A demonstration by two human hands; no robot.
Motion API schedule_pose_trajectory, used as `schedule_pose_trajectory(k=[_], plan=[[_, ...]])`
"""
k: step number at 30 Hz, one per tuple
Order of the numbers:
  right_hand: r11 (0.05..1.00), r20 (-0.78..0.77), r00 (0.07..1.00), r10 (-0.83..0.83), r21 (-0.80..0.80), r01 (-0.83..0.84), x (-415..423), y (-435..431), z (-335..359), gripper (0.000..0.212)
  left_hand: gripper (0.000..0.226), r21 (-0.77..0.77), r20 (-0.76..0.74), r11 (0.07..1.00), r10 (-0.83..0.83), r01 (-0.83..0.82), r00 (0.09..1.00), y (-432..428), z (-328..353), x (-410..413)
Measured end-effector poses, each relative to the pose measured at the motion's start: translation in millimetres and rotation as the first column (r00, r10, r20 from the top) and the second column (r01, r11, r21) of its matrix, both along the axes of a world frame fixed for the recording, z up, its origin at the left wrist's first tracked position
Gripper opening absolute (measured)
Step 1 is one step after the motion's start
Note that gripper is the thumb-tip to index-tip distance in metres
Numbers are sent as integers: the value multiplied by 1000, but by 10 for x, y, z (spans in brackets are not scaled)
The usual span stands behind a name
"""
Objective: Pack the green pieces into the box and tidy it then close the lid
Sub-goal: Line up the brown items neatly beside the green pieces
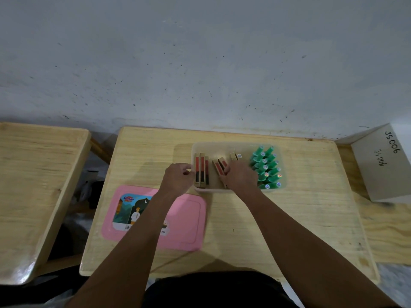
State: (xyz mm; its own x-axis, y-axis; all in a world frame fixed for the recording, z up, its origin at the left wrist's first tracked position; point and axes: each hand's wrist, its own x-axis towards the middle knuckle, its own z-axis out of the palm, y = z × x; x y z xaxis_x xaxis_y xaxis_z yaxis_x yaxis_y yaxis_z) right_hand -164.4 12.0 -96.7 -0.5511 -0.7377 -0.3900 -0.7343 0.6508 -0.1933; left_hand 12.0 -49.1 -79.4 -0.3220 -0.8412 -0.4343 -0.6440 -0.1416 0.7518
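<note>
Near the table's (289, 218) far edge, the open box (213, 190) holds green pieces (266, 167) packed at its right end, while the right hand (239, 176) grips leaning brown cartons (219, 166), probably to straighten them, the left hand (178, 177) curls by its left wall, hold unclear, and the pink lid (186, 221) waits front-left.

Table (278, 218): pale wood, grain visible, light sheen.
Box (222, 145): translucent plastic, frosted.
Lid (186, 223): pink plastic, smooth, with a glossy printed label.
Green pieces (265, 167): shiny plastic.
Brown sticks (202, 172): matt, card-like.
Carton (378, 170), right edge: matt cardboard.
Wall (200, 63): rough, speckled paint.
</note>
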Motion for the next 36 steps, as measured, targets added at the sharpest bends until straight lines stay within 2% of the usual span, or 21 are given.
schedule_pose_trajectory(k=[3, 6, 9, 11, 15, 20, 24, 30, 32, 34, 36], plan=[[998, -46, 998, 52, 28, -50, 43, -36, 6, 26, 36, -1, -3, 1000, 1, -1, 1000, -2, -3, 4], [999, -4, 1000, 26, 33, -26, 61, -56, 30, 29, 36, 4, -13, 1000, -2, 2, 1000, 1, -6, 4], [992, 169, 981, -95, -72, 108, 51, -69, 40, 34, 34, 23, -29, 999, 32, -31, 999, 4, -6, 9], [977, 306, 945, -117, -135, 165, 62, -101, 42, 35, 34, 37, -34, 998, 50, -48, 998, 5, -10, 17], [983, 416, 904, -100, -98, 154, 179, -163, -5, 39, 34, 37, -37, 998, 42, -41, 998, 9, 2, 8], [968, 474, 877, -80, -172, 181, 222, -163, -37, 20, 31, -3, -25, 1000, 27, -27, 999, 21, 33, -1], [965, 505, 858, -88, -170, 199, 193, -167, -54, 14, 32, -4, -27, 1000, 22, -23, 999, 21, 39, 1], [966, 480, 873, -83, -176, 188, 198, -170, -67, 21, 30, -10, -19, 1000, 17, -17, 1000, 24, 48, 1], [958, 427, 898, -102, -202, 204, 167, -146, -38, 24, 30, 0, -23, 1000, 27, -27, 999, 24, 48, -4], [949, 258, 956, -139, -242, 203, 71, -100, 40, 23, 31, -3, -21, 1000, 28, -28, 999, 31, 50, -10], [964, 59, 988, -144, -216, 154, -64, -39, 90, 23, 32, -9, -15, 1000, 26, -26, 1000, 33, 52, -14]])
